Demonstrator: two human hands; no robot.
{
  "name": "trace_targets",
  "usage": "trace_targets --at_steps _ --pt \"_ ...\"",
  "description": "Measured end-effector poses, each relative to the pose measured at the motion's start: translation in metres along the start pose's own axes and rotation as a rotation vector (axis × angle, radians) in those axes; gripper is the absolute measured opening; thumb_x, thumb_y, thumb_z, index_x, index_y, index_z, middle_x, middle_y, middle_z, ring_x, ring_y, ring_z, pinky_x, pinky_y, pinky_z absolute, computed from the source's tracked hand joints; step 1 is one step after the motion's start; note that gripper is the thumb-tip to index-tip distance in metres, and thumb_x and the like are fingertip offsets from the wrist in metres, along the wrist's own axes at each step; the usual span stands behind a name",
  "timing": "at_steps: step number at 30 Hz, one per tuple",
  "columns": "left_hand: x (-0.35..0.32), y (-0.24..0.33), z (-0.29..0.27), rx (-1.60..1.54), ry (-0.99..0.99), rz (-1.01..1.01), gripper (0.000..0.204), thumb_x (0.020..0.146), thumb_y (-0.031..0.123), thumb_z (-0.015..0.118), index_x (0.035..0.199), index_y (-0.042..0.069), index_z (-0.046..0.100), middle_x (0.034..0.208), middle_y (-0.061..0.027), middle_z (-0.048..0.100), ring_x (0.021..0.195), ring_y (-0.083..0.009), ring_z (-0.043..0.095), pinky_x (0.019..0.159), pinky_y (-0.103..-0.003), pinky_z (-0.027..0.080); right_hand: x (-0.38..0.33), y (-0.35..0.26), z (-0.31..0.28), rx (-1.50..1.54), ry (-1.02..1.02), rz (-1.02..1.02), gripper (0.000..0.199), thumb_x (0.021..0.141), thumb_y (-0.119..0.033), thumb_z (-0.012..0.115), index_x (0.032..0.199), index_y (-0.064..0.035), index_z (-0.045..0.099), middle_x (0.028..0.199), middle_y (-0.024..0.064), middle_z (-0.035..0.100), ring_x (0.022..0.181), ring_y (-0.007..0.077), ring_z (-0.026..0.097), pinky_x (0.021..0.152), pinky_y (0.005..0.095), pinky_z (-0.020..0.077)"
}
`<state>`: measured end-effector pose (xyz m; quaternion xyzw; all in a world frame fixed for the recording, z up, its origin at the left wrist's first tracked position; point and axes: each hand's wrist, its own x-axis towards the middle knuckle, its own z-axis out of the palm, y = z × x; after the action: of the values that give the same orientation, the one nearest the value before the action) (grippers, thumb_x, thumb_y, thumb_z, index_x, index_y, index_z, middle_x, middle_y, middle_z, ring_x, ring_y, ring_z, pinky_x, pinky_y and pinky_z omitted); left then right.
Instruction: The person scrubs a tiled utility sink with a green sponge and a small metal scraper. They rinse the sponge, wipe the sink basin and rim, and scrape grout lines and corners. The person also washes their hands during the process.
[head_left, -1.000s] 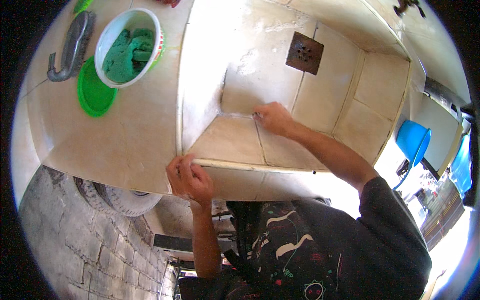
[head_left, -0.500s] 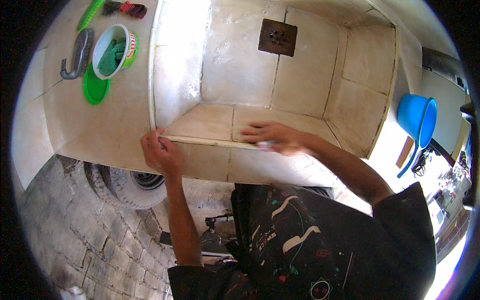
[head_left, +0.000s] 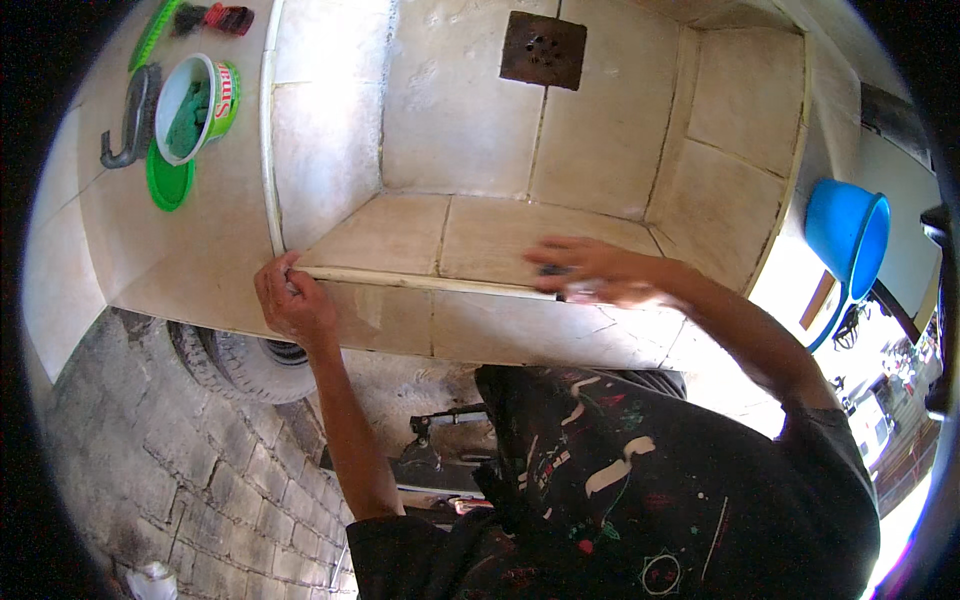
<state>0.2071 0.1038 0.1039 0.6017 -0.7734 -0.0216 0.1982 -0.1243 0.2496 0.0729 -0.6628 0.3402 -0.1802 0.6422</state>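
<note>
Left hand (head_left: 297,298), fingers curled around corner of pale front rim (head_left: 440,284) of tiled sink (head_left: 385,235). Right hand (head_left: 610,275) blurred at same rim; cannot tell how open fingers are or what they hold. Deeper in sink, 1 square brown drain plate (head_left: 543,50). On bench (head_left: 195,255) at left, 1 tub (head_left: 222,108), 1 gray brush (head_left: 138,115).
</note>
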Motion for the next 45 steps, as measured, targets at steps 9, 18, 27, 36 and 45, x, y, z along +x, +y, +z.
trace_targets --at_steps 9,18,27,36,45 --pt "0.004 0.005 -0.001 0.021 0.01 0.011 0.019 0.072 -0.004 0.047 0.084 0.004 0.061 0.085 -0.0105 0.06 0.081 -0.0288 0.057 0.071 -0.04 0.046 0.042 -0.004 0.001 0.133 0.045 -0.06 0.059 0.091 -0.055 0.031 0.131 -0.0132 0.046 0.146 0.0159 0.022 0.135 0.0363 0.018 0.11 0.0462 0.015" --pt "0.003 0.002 -0.001 0.035 0.005 0.038 0.02 0.073 -0.004 0.047 0.085 0.003 0.062 0.085 -0.0109 0.059 0.082 -0.0291 0.057 0.072 -0.04 0.046 0.067 -0.001 -0.006 0.16 0.047 -0.077 0.063 0.091 -0.056 0.03 0.133 -0.0109 0.043 0.146 0.0173 0.023 0.135 0.0348 0.019 0.11 0.0457 0.015" --pt "0.003 0.002 0.0 0.066 -0.014 0.01 0.019 0.076 -0.002 0.047 0.085 0.003 0.062 0.085 -0.0101 0.06 0.082 -0.0281 0.057 0.072 -0.038 0.046 0.048 0.006 -0.006 0.165 -0.017 -0.026 0.064 0.091 -0.057 0.029 0.134 -0.0123 0.042 0.149 0.0101 0.018 0.138 0.0344 0.008 0.11 0.0488 0.0077" --pt "0.004 0.007 -0.001 0.059 -0.036 -0.041 0.019 0.077 -0.001 0.047 0.086 0.004 0.063 0.087 -0.0096 0.06 0.083 -0.0281 0.057 0.072 -0.038 0.046 -0.05 0.007 -0.001 0.033 -0.129 0.182 0.055 0.093 -0.044 0.035 0.137 -0.0119 0.036 0.149 0.0105 0.018 0.138 0.0327 0.01 0.112 0.0454 0.0111" --pt "0.003 0.002 0.0 0.06 -0.015 -0.03 0.018 0.077 0.001 0.048 0.085 0.005 0.063 0.087 -0.0096 0.06 0.085 -0.0278 0.057 0.075 -0.038 0.046 -0.084 0.015 0.008 0.179 0.085 0.541 0.056 0.094 -0.045 0.034 0.137 -0.0093 0.037 0.147 0.0108 0.024 0.136 0.0281 0.019 0.112 0.0427 0.0148"
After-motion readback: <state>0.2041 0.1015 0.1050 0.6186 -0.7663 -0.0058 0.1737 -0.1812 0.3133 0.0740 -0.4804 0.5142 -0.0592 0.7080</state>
